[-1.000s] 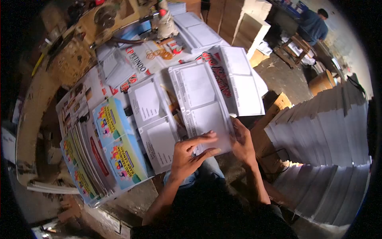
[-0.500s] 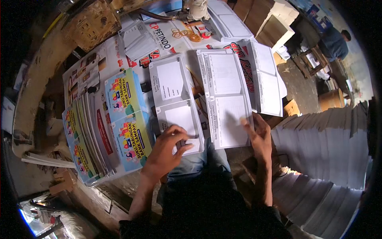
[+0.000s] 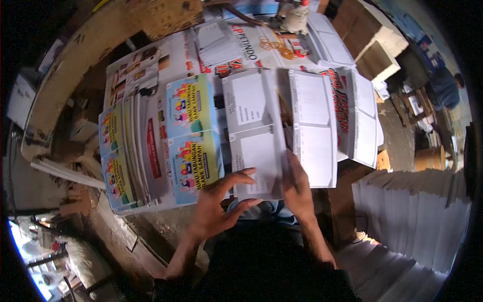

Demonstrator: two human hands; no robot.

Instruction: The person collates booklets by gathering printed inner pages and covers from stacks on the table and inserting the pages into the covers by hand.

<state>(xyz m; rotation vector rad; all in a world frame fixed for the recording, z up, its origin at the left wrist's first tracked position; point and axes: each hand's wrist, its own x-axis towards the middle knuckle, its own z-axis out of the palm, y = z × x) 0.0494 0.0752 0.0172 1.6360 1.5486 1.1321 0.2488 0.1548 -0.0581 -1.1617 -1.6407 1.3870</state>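
A stack of white printed sheets (image 3: 254, 146), each with two framed panels, lies in front of me at the table's near edge. My left hand (image 3: 221, 201) is at its lower left corner, index finger over the top page and thumb apart near the bottom edge. My right hand (image 3: 298, 189) is along the stack's right edge, fingers stretched upward and slightly blurred; its fingertips are partly hidden at the paper. Right of it lies a second stack of printed sheets (image 3: 315, 131). To the left are colourful "Buku Tabungan Bank Sampah" covers (image 3: 190, 136).
More covers (image 3: 113, 156) and upright-edged papers stand at the far left. Another sheet stack (image 3: 363, 118) lies at the right, with rubber bands (image 3: 276, 48) at the back. Tall paper piles (image 3: 412, 216) rise at lower right. A person (image 3: 443, 88) is in the right background.
My right hand has moved left from the second stack to the middle stack's right edge. My left hand has opened out at the lower corner. The view has shifted, so the table appears farther right.
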